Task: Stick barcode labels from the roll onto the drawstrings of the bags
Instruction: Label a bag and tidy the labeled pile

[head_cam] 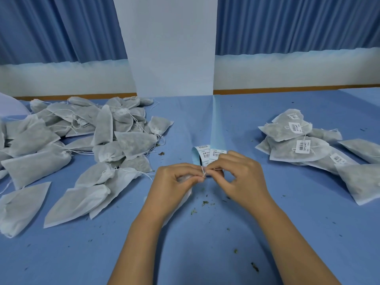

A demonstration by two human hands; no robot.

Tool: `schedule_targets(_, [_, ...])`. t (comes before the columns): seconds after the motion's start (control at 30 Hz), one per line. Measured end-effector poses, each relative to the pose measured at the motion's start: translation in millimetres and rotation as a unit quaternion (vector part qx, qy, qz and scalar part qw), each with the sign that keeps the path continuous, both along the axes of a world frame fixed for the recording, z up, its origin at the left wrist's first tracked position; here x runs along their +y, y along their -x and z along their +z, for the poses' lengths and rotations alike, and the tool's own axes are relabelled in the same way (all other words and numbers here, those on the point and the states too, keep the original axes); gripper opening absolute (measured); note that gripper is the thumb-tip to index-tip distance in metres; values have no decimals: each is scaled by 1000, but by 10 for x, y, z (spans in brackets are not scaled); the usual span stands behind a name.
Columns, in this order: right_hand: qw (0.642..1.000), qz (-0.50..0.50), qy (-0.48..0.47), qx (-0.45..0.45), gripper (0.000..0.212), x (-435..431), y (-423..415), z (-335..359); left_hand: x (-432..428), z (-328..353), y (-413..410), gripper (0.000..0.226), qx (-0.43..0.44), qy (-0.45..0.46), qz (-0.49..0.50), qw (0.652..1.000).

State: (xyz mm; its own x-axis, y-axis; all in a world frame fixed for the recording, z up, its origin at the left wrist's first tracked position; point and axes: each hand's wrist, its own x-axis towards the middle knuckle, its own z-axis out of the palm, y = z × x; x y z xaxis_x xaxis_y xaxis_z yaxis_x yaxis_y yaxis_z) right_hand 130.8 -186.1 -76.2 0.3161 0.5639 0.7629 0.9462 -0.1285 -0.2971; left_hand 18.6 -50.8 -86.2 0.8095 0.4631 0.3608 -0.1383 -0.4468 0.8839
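Note:
My left hand (174, 182) and my right hand (238, 175) meet at the table's middle, fingertips together. Between them they pinch a thin white drawstring (203, 171) of a white fabric bag (185, 194), which lies mostly hidden under my left hand. Just behind my fingers lies the roll of barcode labels (202, 153), white labels on pale blue backing. I cannot tell whether a label is in my fingers. A pile of unlabelled bags (82, 145) lies to the left. Bags with labels on their strings (302, 140) lie to the right.
A blue cloth (205, 254) covers the table, strewn with small green herb crumbs. A strip of pale blue backing paper (216, 120) runs from the roll toward a white pillar (170, 48) at the back. Blue curtains hang behind.

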Motion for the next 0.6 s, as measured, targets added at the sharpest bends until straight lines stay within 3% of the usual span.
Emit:
schedule_targets(0.1, [999, -38, -25, -9, 9, 17, 9, -5, -45, 35, 9, 16, 27, -14, -32, 999])
schedule_targets(0.23, [987, -54, -49, 140, 8, 53, 22, -46, -88, 57, 17, 17, 8, 34, -12, 999])
schedule_targets(0.37, [956, -11, -31, 291, 14, 101, 63, -69, -146, 53, -7, 18, -52, 58, 48, 996])
schedule_targets(0.6, [931, 66, 9, 358, 11, 151, 178, -64, -141, 44, -16, 17, -80, 79, 88, 990])
